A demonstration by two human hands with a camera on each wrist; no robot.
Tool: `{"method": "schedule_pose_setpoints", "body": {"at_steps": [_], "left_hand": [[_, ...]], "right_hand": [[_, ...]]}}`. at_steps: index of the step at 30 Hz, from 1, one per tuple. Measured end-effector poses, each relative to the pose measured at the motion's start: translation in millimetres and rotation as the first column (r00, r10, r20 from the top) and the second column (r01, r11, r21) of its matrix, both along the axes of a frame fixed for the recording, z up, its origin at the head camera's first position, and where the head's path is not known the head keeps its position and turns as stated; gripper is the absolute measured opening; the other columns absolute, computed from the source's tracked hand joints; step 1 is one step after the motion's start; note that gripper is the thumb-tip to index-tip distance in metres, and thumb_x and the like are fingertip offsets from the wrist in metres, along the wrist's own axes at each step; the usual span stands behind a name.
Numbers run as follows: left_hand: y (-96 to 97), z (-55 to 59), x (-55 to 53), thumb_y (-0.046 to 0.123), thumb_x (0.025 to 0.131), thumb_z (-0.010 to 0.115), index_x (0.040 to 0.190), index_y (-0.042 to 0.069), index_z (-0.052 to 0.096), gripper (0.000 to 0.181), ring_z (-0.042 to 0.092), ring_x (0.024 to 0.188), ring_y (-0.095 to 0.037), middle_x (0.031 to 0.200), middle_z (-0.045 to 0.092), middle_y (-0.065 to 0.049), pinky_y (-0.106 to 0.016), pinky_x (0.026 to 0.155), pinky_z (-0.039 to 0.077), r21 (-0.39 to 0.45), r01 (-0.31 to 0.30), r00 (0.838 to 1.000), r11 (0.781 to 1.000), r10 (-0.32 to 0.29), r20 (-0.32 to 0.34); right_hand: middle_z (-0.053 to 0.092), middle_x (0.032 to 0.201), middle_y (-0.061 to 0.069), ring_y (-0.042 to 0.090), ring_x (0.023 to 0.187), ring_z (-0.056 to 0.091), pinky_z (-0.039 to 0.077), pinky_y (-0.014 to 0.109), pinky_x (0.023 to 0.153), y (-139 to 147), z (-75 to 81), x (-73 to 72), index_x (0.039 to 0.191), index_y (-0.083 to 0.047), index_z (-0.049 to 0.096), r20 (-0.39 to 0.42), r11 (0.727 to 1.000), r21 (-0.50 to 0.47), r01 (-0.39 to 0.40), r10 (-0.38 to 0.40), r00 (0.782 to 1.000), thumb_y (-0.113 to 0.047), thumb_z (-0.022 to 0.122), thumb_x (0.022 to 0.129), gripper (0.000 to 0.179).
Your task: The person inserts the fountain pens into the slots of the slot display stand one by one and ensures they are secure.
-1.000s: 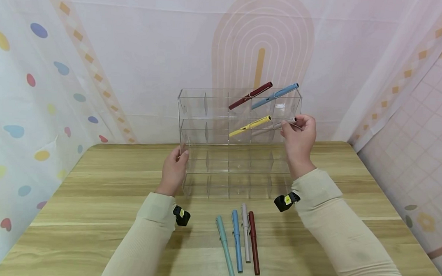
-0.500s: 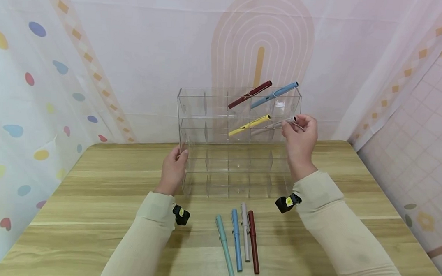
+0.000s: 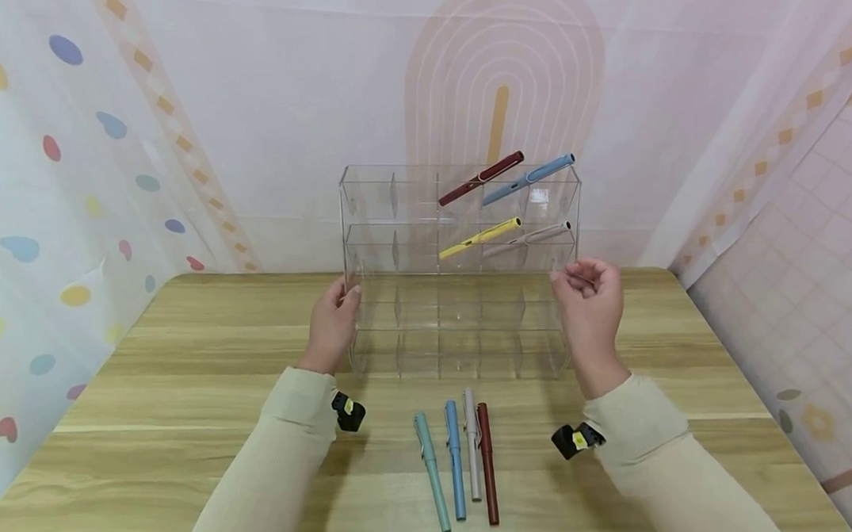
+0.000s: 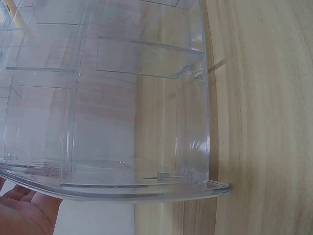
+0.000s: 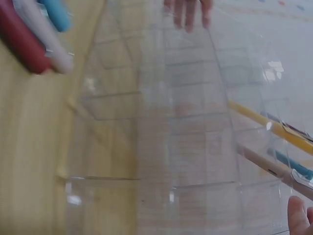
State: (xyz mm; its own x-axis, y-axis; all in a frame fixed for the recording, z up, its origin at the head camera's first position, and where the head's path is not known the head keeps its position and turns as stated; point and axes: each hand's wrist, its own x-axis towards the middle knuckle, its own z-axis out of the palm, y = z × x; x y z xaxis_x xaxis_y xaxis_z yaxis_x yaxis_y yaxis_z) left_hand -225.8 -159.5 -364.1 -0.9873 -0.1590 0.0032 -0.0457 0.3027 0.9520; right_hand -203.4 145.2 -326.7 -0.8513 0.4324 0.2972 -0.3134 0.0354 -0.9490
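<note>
A clear acrylic pen rack (image 3: 459, 327) with tiered compartments stands upright on the table. My left hand (image 3: 333, 325) grips its left side edge, thumb toward the front; in the left wrist view part of the hand (image 4: 29, 210) shows outside the side panel. Beside the rack's right edge is my right hand (image 3: 591, 313), fingers loosely bent and holding nothing. Near its thumb, in the right wrist view, a light grey pen (image 5: 274, 169) leans in the second tier. Next to that leans a yellow pen (image 3: 480, 238); a dark red pen (image 3: 481, 178) and a blue pen (image 3: 530, 178) lean in the top tier.
On the table (image 3: 199, 383) before the rack lie a teal pen (image 3: 433, 473), a blue pen (image 3: 455, 462), a grey pen (image 3: 472, 446) and a dark red pen (image 3: 488, 465). A patterned cloth (image 3: 276, 93) hangs behind the table.
My right hand has let go of the grey pen in the second tier and moved down and slightly right along the rack's side. The left hand keeps its place.
</note>
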Motion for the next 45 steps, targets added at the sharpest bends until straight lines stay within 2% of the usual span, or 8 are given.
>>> {"method": "schedule_pose_setpoints", "body": {"at_steps": [7, 14, 17, 24, 28, 32, 38, 45], "left_hand": [[-0.9, -1.2, -1.0, 0.026, 0.105, 0.038, 0.149, 0.011, 0.035, 0.047, 0.04, 0.132, -0.029, 0.149, 0.04, -0.013, -0.046, 0.104, 0.037, -0.003, -0.004, 1.0, 1.0, 0.004, 0.001], [-1.1, -1.6, -0.7, 0.028, 0.105, 0.038, 0.15, 0.014, 0.035, 0.047, 0.039, 0.134, -0.029, 0.149, 0.04, -0.011, -0.047, 0.107, 0.035, -0.003, 0.0, 1.0, 1.0, 0.0, 0.011], [-0.7, -1.0, -0.2, 0.028, 0.105, 0.038, 0.15, 0.013, 0.035, 0.048, 0.038, 0.135, -0.029, 0.149, 0.04, -0.012, -0.048, 0.108, 0.034, -0.009, -0.001, 1.0, 1.0, 0.001, 0.012], [0.0, -0.2, 0.8, 0.028, 0.105, 0.038, 0.15, 0.012, 0.035, 0.047, 0.039, 0.134, -0.03, 0.148, 0.042, -0.013, -0.048, 0.106, 0.036, -0.019, -0.003, 1.0, 1.0, 0.003, 0.006], [0.0, -0.1, 0.5, 0.028, 0.105, 0.038, 0.15, 0.012, 0.035, 0.047, 0.039, 0.134, -0.03, 0.148, 0.041, -0.013, -0.048, 0.106, 0.036, -0.02, -0.005, 1.0, 1.0, 0.006, 0.008], [0.1, -0.1, -0.3, 0.028, 0.105, 0.038, 0.15, 0.012, 0.035, 0.048, 0.038, 0.135, -0.03, 0.148, 0.041, -0.014, -0.049, 0.108, 0.034, -0.021, -0.003, 1.0, 1.0, 0.003, 0.012], [-0.6, -0.7, -1.2, 0.028, 0.105, 0.039, 0.149, 0.012, 0.036, 0.047, 0.038, 0.135, -0.03, 0.148, 0.042, -0.013, -0.049, 0.109, 0.033, -0.036, -0.005, 1.0, 0.999, 0.005, 0.009], [-0.8, -1.9, -1.9, 0.029, 0.105, 0.04, 0.147, 0.012, 0.039, 0.046, 0.038, 0.135, -0.031, 0.147, 0.043, -0.013, -0.051, 0.109, 0.032, -0.018, -0.012, 1.0, 1.0, 0.012, 0.009]], "right_hand": [[0.054, 0.096, 0.0, 0.007, 0.089, 0.054, 0.045, 0.014, 0.08, -1.7, -18.5, 21.1, 0.108, 0.002, 0.05, 0.083, 0.993, 0.084, -0.087, 0.08, 0.993, 0.006, 0.062, 0.086, 0.026], [0.055, 0.104, 0.014, 0.006, 0.089, 0.055, 0.047, 0.013, 0.079, -7.1, -36.7, 36.7, 0.109, 0.005, 0.051, 0.166, 0.962, 0.174, -0.213, 0.184, 0.969, 0.007, 0.062, 0.087, 0.025], [0.055, 0.105, 0.015, 0.01, 0.09, 0.056, 0.048, 0.014, 0.078, -8.6, -46.0, 41.9, 0.11, 0.006, 0.051, 0.229, 0.932, 0.22, -0.289, 0.239, 0.944, 0.006, 0.063, 0.087, 0.026], [0.057, 0.11, 0.018, 0.024, 0.096, 0.058, 0.05, 0.025, 0.073, -16.5, -63.0, 53.0, 0.111, 0.004, 0.054, 0.404, 0.837, 0.303, -0.456, 0.321, 0.857, 0.002, 0.062, 0.087, 0.026], [0.057, 0.11, 0.019, 0.023, 0.093, 0.059, 0.051, 0.03, 0.071, -22.5, -69.4, 55.9, 0.113, 0.004, 0.056, 0.464, 0.808, 0.297, -0.509, 0.344, 0.817, 0.002, 0.062, 0.084, 0.03], [0.058, 0.107, 0.017, 0.02, 0.09, 0.06, 0.051, 0.031, 0.071, -28.0, -74.5, 58.6, 0.115, 0.004, 0.057, 0.508, 0.781, 0.304, -0.545, 0.35, 0.787, 0.004, 0.063, 0.08, 0.035], [0.059, 0.103, 0.013, 0.022, 0.09, 0.06, 0.052, 0.034, 0.07, -34.1, -78.9, 61.4, 0.111, 0.004, 0.058, 0.574, 0.722, 0.345, -0.6, 0.343, 0.744, 0.0, 0.071, 0.079, 0.034], [0.06, 0.104, 0.011, 0.025, 0.095, 0.058, 0.05, 0.039, 0.077, -37.3, -82.4, 63.6, 0.113, 0.002, 0.059, 0.626, 0.663, 0.384, -0.643, 0.325, 0.709, 0.0, 0.074, 0.078, 0.037]]}}
